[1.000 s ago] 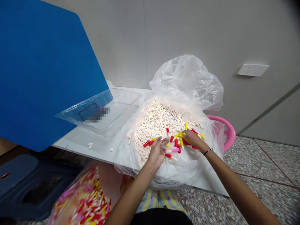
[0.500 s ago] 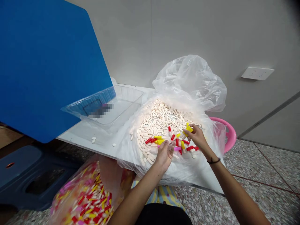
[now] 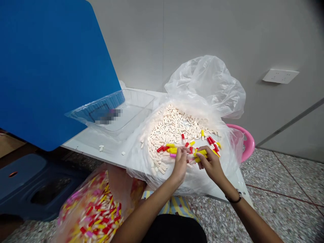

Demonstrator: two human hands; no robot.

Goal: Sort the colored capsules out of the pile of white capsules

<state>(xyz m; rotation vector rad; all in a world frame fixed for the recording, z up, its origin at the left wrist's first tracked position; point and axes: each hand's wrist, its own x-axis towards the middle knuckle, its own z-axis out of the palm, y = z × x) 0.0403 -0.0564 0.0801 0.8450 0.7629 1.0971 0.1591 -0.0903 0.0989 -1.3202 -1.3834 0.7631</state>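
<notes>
My right hand [image 3: 211, 165] is closed around a few yellow-capped capsules [image 3: 201, 153], their pale ends pointing toward the left hand. Facing it closely, my left hand [image 3: 180, 165] has its fingers pinched together; what sits between them is too small to make out. Under both hands, an opened clear plastic bag [image 3: 207, 79] is spread on the white table [image 3: 83, 145]. White capsule-shaped pieces [image 3: 167, 126] cover much of it. Loose red-capped capsules [image 3: 212, 141] lie beyond the right hand, and yellow ones [image 3: 172, 150] lie left of the left hand.
A clear plastic tray [image 3: 131, 101] stands at the table's left, by a tall blue panel [image 3: 50, 67]. Below is a bag of mixed coloured capsules [image 3: 101, 216] beside a dark blue stool [image 3: 22, 189]. A pink plastic rim [image 3: 250, 143] shows behind the table's right side.
My right hand has come down toward my left hand with the yellow capsules. Several red and yellow capsules now lie farther right and back on the bag.
</notes>
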